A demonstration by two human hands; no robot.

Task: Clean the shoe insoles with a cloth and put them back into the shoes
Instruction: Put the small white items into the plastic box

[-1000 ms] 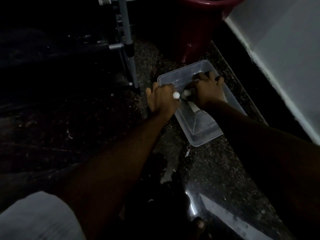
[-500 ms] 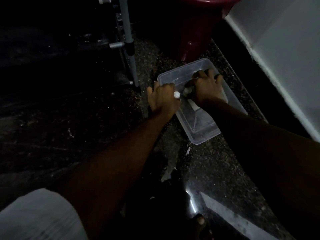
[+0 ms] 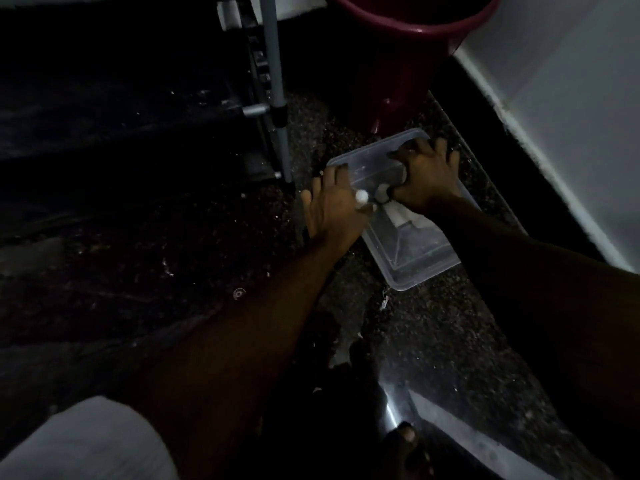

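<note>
Pressing what's prob. the insole (image 3: pixel 403 216) flat in clear tub (image 3: pixel 414 271) w/ right hand (image 3: pixel 427 178), grip released, fingers spread; left hand (image 3: pixel 332 209) at tub rim, grip unclear; aiming for firm, even strokes.

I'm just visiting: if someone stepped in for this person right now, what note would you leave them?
Left hand: rests on the near-left rim of the clear rectangular plastic tub.
Right hand: fingers spread, pressing down inside the tub on a pale piece; too dark to tell cloth from insole.
Tub stands on the dark speckled floor, before the dark red plastic bucket.
Done: nothing visibly finished. Left: no shoes in view; cleaning and refitting the insoles remain.
</note>
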